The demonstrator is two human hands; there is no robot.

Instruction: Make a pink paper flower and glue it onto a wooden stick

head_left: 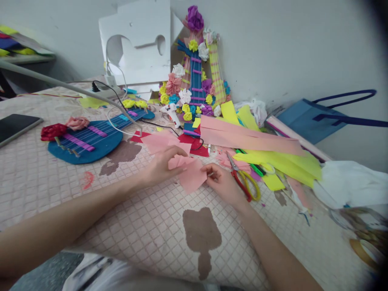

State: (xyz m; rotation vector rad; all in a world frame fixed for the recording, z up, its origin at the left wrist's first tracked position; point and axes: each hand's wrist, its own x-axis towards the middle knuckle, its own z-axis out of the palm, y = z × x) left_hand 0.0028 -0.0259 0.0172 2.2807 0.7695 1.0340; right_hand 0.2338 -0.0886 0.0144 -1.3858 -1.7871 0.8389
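The left hand point(160, 169), loosely curled, and right hand point(224, 184), pinched, gripped pink paper point(193, 178), apparently unshaped, while the guitar point(91, 152) at ten o'clock already bore flowers point(53, 132).

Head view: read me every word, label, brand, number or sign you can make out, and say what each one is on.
There are none that can be read.
Held pink paper sheet: no print visible.
White plastic glue gun: any marking too small to read.
Flat, dark-screened rectangular device: no readable text.
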